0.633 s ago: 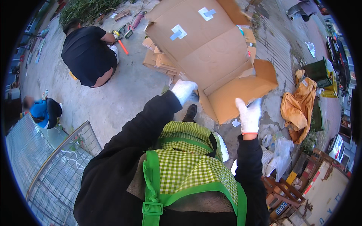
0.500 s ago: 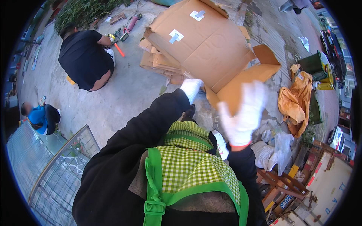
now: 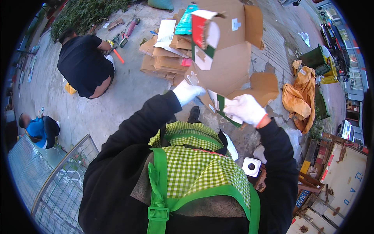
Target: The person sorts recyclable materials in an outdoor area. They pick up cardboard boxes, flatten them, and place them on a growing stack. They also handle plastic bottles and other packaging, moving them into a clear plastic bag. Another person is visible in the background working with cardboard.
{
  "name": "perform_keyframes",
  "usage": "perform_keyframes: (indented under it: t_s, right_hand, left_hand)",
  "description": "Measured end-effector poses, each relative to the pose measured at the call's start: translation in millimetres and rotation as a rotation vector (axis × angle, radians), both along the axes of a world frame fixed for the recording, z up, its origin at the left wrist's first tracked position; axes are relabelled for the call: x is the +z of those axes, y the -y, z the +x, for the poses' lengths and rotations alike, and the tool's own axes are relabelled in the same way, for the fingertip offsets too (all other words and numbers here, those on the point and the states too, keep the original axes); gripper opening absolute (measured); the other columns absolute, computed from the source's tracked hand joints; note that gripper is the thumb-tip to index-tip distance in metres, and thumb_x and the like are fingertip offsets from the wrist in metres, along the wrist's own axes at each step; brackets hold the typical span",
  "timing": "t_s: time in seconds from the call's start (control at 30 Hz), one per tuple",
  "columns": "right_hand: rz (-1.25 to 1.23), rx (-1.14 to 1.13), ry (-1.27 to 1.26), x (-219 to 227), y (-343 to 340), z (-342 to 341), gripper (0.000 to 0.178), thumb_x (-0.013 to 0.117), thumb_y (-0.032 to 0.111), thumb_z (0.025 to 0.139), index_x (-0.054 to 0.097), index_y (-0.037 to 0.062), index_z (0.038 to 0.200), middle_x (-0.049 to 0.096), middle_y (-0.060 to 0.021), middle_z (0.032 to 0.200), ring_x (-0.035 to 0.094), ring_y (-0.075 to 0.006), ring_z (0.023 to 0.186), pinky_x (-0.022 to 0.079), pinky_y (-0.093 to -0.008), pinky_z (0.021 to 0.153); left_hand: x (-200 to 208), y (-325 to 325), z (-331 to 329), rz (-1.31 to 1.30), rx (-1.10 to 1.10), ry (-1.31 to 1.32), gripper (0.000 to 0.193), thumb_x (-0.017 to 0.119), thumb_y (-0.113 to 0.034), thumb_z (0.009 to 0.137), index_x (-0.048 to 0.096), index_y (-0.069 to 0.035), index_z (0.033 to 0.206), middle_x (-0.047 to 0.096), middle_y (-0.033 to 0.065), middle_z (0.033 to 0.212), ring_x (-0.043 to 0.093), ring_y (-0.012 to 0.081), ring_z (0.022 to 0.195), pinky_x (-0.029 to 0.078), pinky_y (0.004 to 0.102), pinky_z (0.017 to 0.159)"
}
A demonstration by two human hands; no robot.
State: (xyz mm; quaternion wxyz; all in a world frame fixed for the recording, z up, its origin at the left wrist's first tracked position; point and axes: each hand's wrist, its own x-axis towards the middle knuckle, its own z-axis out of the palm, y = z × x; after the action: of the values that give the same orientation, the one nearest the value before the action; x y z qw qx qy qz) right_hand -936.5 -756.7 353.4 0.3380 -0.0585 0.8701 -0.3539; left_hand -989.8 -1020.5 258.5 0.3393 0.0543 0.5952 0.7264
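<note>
A large opened cardboard box (image 3: 230, 58) hangs in front of me, plain brown inside, with red, white and green print on its folded-over parts. My left hand (image 3: 187, 93), in a white knit glove, is closed on its near left edge. With the other gloved hand, my right hand (image 3: 244, 110), I grip a green-and-white flap at the near edge; some fingertips are hidden by the board. Just beyond my left hand stands a stack of flattened cardboard (image 3: 165, 64). On it lie a white sheet (image 3: 165, 33) and a teal packet (image 3: 186, 21).
A person in black (image 3: 85, 64) crouches at left beside power tools (image 3: 124, 39); another in blue (image 3: 37, 130) sits farther left. A wire-mesh frame (image 3: 64, 175) stands at lower left. Orange cloth (image 3: 300, 99) and green bins (image 3: 315, 60) are at right, with scrap wood (image 3: 311, 181) lower right.
My right hand, previously spread and apart from the cardboard, has closed on a flap. The box has shifted and folded, showing its printed side and uncovering the stack's top.
</note>
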Motion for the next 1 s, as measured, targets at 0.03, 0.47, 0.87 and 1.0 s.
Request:
perform_keyframes:
  t_s: [0.03,0.47,0.87,1.0]
  right_hand:
    - [-0.108,-0.053,0.037,12.0,-17.0,0.6,0.022,0.069,0.026,0.086,0.074,0.0056,0.088,0.070,-0.0101,0.078,0.067,-0.0215,0.066,0.053,-0.0338,0.063]
    - [0.343,0.573,-1.075,83.9,-3.7,32.3,0.025,0.061,0.010,0.081,0.066,0.0018,0.104,0.067,-0.0149,0.117,0.070,-0.0290,0.092,0.055,-0.0350,0.071]
    - [-0.706,-0.815,-0.669,50.6,-113.8,35.3,0.076,0.082,0.012,0.079,0.045,-0.0031,0.144,0.060,-0.0128,0.131,0.062,-0.0215,0.113,0.051,-0.0308,0.096]
    - [-0.525,-0.994,-0.662,18.0,-115.1,28.6,0.065,0.077,0.033,0.087,0.050,0.0016,0.137,0.063,-0.0051,0.125,0.061,-0.0152,0.109,0.050,-0.0302,0.088]
  left_hand:
    - [1.6,15.6,-8.5,-0.060,0.021,-0.039,0.031,0.062,-0.001,0.085,0.060,0.003,0.117,0.067,0.0091,0.100,0.067,0.0212,0.089,0.057,0.0367,0.080]
    - [-8.8,45.0,-24.5,0.571,0.614,0.586,0.032,0.048,-0.007,0.099,0.046,0.000,0.130,0.060,0.0180,0.127,0.066,0.0335,0.111,0.058,0.0469,0.095]
    - [106.6,32.7,34.7,0.820,0.253,0.547,0.038,0.055,-0.006,0.097,0.048,0.004,0.134,0.064,0.0199,0.126,0.069,0.0325,0.109,0.062,0.0431,0.087]
    - [123.9,17.0,50.6,0.905,0.242,0.589,0.040,0.055,-0.004,0.098,0.047,0.001,0.137,0.063,0.0174,0.130,0.066,0.0328,0.115,0.058,0.0455,0.097]
